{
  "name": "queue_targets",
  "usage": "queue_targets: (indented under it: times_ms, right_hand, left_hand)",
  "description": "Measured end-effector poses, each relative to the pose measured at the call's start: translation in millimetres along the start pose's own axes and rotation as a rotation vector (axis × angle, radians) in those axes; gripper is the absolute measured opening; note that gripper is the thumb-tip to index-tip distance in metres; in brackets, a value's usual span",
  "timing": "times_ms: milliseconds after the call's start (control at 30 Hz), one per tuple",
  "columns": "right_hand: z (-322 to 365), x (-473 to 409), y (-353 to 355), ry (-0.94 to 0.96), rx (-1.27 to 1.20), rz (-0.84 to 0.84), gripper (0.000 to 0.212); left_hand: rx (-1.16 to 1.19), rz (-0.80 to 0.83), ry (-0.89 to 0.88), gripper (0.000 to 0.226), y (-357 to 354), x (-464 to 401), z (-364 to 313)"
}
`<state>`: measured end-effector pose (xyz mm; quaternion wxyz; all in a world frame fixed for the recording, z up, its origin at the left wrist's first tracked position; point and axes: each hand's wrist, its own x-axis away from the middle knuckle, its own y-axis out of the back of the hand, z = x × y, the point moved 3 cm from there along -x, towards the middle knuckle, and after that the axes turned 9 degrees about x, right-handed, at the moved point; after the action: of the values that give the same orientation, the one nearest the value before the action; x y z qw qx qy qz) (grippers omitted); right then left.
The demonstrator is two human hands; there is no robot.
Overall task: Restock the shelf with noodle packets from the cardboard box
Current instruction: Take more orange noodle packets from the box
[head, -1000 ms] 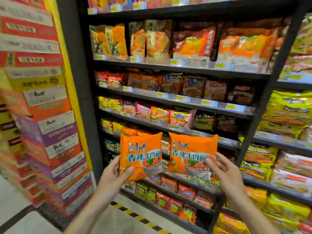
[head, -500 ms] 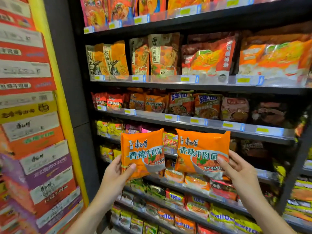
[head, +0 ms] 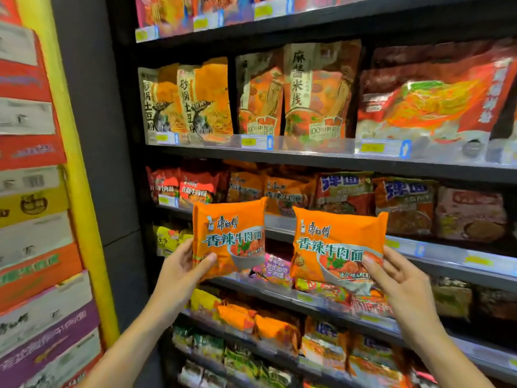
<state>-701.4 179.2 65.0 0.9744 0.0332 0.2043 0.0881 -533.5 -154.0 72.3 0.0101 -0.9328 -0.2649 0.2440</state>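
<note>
Each hand grips one orange packet mid-frame: left hand [head: 179, 271] and left packet [head: 229, 236], right hand [head: 397, 278] and right packet [head: 338, 247], neither on the shelf [head: 321, 161] yet.

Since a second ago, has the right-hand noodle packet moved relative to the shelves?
Yes. The right packet has risen: earlier it overlapped lower shelves, and now its top reaches the shelf rail under the row of matching orange packets.

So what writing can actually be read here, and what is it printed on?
"康师傅" and "香辣牛肉面": left orange noodle packet, held by the left hand.
The same two lines: right orange noodle packet, held by the right hand.
"米线": tall pouch on the upper shelf.
Price tags and stacked cartons: too blurred.
</note>
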Motion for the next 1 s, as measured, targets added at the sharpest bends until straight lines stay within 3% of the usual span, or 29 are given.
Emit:
queue_targets:
  times_ms: [200, 433, 533, 667, 867, 1000]
  right_hand:
    - [-2, -23, -61, 0.003, 0.013, -0.105, 0.034]
    - [9, -41, -117, -0.009, 0.043, -0.243, 0.023]
    - [7, -43, -125, -0.008, 0.062, -0.326, 0.03]
    - [4, -42, -129, -0.007, 0.094, -0.398, 0.057]
    - [14, -44, -133, -0.025, 0.116, -0.448, 0.033]
    - [19, -56, -136, 0.017, 0.101, -0.447, 0.032]
  left_hand:
    - [0.008, 0.078, -0.064, 0.037, 46, -102, 23]
    - [-0.037, 0.286, -0.14, 0.044, 66, -218, 39]
    - [-0.042, 0.377, -0.19, 0.047, 61, -255, 53]
    - [-0.059, 0.43, -0.175, 0.051, 47, -287, 73]
    - [-0.097, 0.532, -0.107, 0.034, 31, -310, 101]
    - [-0.208, 0.502, -0.059, 0.019, 25, -314, 107]
